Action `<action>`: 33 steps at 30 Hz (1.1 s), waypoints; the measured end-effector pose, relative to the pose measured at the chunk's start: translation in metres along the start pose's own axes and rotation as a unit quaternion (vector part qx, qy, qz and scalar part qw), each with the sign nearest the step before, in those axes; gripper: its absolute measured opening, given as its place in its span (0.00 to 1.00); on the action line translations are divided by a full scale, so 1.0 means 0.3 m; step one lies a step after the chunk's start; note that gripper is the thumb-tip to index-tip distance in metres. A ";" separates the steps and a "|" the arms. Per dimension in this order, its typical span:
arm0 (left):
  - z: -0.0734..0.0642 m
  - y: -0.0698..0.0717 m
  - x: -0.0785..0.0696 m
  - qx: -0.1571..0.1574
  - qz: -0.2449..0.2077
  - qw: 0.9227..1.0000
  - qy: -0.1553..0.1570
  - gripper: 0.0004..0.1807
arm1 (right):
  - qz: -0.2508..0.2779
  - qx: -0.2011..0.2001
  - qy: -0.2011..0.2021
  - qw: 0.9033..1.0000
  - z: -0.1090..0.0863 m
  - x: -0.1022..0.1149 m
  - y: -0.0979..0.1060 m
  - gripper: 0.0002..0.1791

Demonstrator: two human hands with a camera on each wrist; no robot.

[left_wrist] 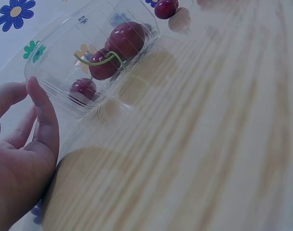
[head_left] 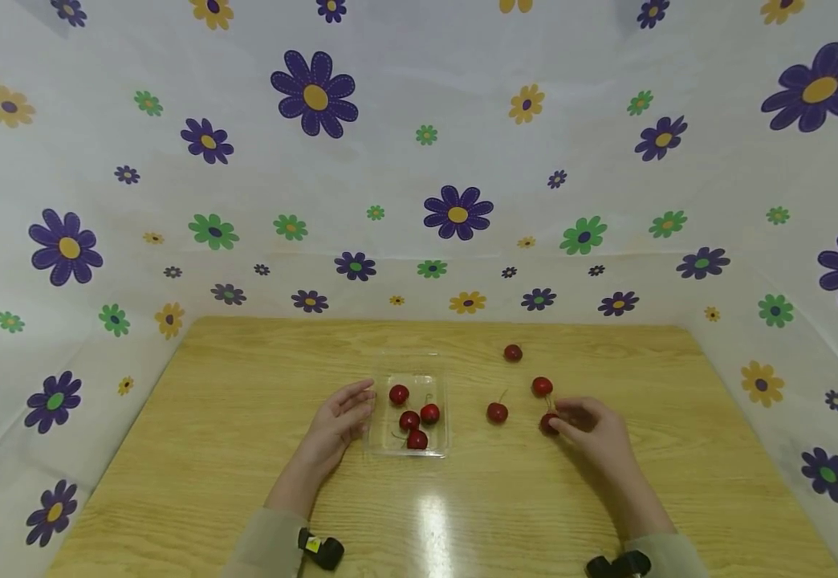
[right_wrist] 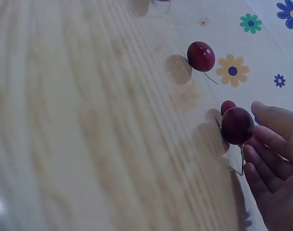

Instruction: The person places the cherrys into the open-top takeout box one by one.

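A clear plastic container (head_left: 448,417) sits on the table with several red cherries inside, among them a cherry (head_left: 399,394) near its left wall. My left hand (head_left: 339,421) is at that wall, fingers loosely bent; a fingertip (left_wrist: 34,85) meets the clear edge in the left wrist view. To the right, my right hand (head_left: 595,437) reaches a cherry (right_wrist: 237,125) with a green stem. Thumb and fingertips are right at this cherry's side, with a gap showing between thumb and forefinger. Just beyond lies another cherry (head_left: 542,387).
Between container and right hand lies a loose cherry (head_left: 497,413), its stem up. Farther back is one more cherry (head_left: 513,352). The wooden table (head_left: 260,377) ends against a flower-printed sheet (head_left: 390,160) at the back and sides.
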State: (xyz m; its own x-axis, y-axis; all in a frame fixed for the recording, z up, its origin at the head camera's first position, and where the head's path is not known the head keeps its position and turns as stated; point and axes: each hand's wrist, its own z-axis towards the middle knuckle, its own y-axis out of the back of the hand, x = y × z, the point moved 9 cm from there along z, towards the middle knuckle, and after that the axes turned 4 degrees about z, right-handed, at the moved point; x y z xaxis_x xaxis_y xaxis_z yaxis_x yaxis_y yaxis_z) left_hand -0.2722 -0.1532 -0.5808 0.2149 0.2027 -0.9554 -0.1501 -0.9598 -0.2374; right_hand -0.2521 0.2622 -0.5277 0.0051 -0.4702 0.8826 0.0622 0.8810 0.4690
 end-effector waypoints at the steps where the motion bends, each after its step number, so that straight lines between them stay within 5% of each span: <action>1: 0.000 0.000 0.001 0.000 0.000 1.000 0.000 0.30 | -0.005 0.003 -0.006 1.000 -0.001 -0.006 -0.002 0.19; 33: -0.004 -0.001 -0.002 -0.007 0.003 1.000 0.003 0.30 | -0.055 0.010 0.033 0.998 0.000 0.004 -0.009 0.15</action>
State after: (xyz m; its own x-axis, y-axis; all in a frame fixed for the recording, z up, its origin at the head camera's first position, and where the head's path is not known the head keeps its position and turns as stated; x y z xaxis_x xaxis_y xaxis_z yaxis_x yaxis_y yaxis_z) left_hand -0.2712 -0.1532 -0.5800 0.2193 0.1967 -0.9556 -0.1374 -0.9635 -0.2299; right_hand -0.2523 0.2592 -0.5281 0.0653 -0.5659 0.8219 0.0455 0.8245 0.5641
